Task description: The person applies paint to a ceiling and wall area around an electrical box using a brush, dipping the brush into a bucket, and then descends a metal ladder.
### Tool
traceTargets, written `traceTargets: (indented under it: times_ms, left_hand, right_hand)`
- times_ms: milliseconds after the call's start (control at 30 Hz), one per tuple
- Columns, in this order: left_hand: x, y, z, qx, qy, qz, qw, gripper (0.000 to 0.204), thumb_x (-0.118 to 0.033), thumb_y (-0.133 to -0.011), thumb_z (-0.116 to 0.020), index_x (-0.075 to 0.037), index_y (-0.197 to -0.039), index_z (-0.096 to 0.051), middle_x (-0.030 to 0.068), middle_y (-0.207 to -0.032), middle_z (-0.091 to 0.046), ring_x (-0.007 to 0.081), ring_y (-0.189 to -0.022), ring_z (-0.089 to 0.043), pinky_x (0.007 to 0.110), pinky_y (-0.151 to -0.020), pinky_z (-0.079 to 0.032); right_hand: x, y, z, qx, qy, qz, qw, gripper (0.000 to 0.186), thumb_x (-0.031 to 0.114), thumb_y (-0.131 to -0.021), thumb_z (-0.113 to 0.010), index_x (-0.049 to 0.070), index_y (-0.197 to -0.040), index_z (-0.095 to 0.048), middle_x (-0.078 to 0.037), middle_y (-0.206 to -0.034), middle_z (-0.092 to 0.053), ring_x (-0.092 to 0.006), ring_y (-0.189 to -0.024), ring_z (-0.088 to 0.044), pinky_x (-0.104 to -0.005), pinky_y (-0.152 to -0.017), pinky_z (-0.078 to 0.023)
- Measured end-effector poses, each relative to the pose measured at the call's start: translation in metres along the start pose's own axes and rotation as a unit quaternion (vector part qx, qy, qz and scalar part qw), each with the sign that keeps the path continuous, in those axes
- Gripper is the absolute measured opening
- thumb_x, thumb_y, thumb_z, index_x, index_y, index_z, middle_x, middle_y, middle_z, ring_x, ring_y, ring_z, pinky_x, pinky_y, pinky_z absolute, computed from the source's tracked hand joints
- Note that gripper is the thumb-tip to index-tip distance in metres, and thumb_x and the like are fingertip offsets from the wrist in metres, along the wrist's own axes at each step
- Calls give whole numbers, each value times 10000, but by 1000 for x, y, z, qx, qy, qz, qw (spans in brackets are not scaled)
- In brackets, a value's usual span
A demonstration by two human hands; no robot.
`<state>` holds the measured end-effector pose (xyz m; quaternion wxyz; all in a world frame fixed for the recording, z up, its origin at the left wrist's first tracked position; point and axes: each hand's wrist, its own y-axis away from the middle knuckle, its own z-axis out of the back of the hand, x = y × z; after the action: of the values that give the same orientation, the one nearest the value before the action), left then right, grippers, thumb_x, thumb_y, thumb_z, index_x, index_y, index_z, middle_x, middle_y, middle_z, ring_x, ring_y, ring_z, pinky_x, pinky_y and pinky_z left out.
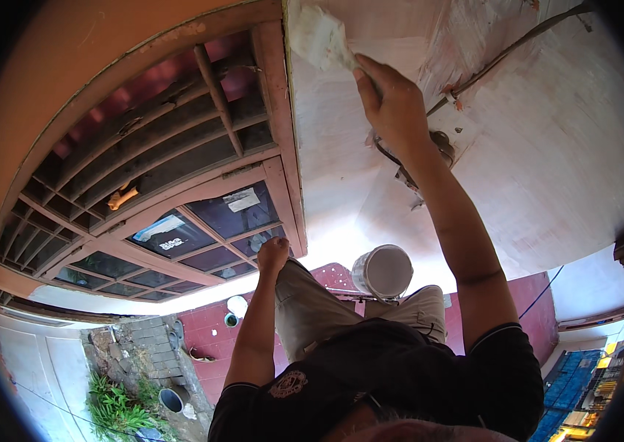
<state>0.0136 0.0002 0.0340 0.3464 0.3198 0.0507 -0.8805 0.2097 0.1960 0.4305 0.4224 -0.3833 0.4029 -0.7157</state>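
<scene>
My right hand (398, 103) is raised high, fingers closed around the handle of a wide flat paintbrush (321, 38). The white-coated head of the brush lies at the whitish wall (540, 147), close to the edge of the wooden window frame (291, 147). Lower down, my left hand (274, 254) is closed beside the glazed window (242, 214). What its fingers hold, if anything, is hidden. A pale bucket (384, 271) with its mouth showing sits between my knees and the wall; its contents are hard to make out.
A dark cable (503, 55) runs across the wall, with loose wires (408, 173) below it. Slatted vents (157, 125) top the window. Far below are a red tiled floor (212, 376), green plants (124, 405), a dark pot (172, 399) and grey paving (151, 342).
</scene>
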Motion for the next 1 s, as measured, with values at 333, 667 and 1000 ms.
traceTargets:
  times_ms: [333, 667, 1000]
  left_hand:
    - [-5, 3, 5, 15, -3, 13, 1000, 421, -443, -914, -498, -113, -1016, -738, 179, -1035, -721, 397, -986, -679, 476, -874, -530]
    - [2, 0, 2, 20, 3, 9, 1000, 420, -431, -911, -484, -110, -1019, -733, 179, -1044, -719, 395, -991, -677, 477, -879, -530]
    - [-3, 4, 4, -12, 29, -16, 999, 434, -430, -924, -497, -54, -931, -714, 220, -970, -702, 443, -948, -653, 512, -842, -510]
  right_hand:
    - [11, -5, 12, -38, -37, -25, 998, 220, 152, -929, -667, 31, -1109, -702, -176, -990, -721, -334, -853, -707, -382, -752, -568]
    - [-4, 55, -7, 44, -45, -32, 998, 233, 151, -938, -652, 40, -1140, -682, -168, -948, -706, -339, -814, -695, -402, -711, -560]
    - [-7, 108, -26, 112, -24, -88, 990, 254, 148, -945, -659, 45, -1177, -671, -168, -898, -683, -340, -766, -678, -405, -679, -541]
